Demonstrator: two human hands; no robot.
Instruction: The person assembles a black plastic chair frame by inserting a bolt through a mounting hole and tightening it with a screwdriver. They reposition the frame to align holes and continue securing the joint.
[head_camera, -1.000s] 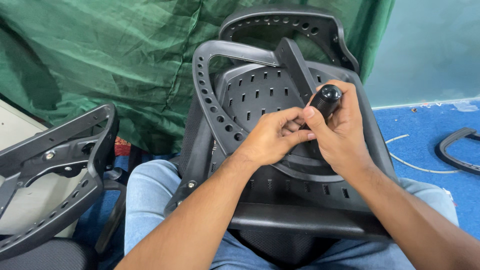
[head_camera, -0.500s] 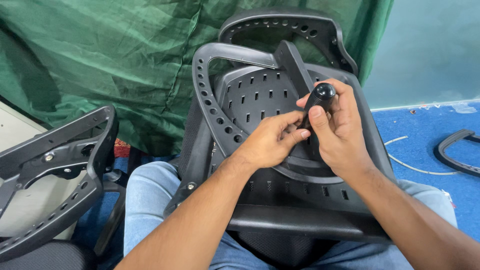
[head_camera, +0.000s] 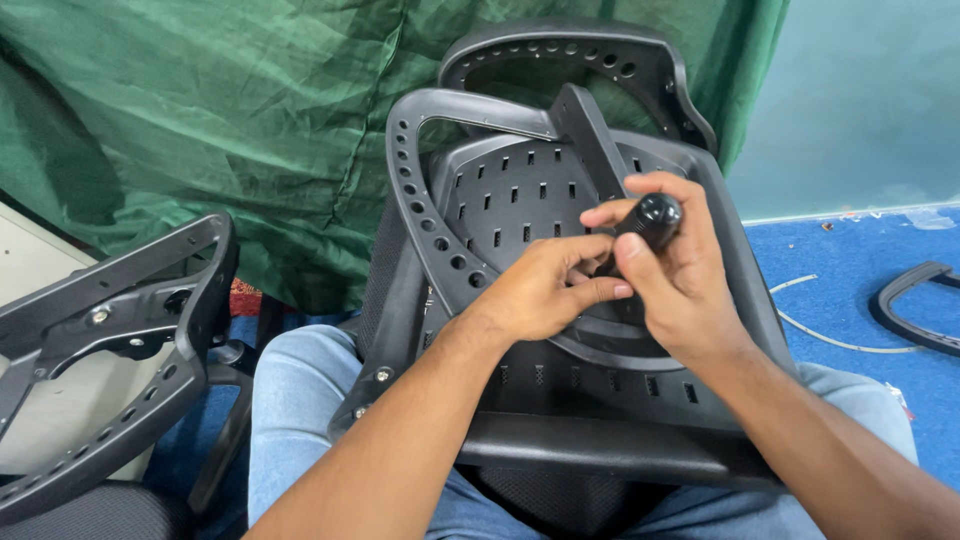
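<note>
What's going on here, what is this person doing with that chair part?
A seated person has a black plastic chair back propped on their lap. The right hand grips a black screwdriver handle pointed down at the frame, while the left hand steadies things at its tip. Another chair frame sits to the left.

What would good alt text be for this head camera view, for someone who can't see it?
A person's right hand grips a black screwdriver handle against a black plastic chair back resting on their lap, while the left hand steadies the tool's tip. A green cloth hangs behind, another chair frame sits at the left, and the floor is blue.
</note>
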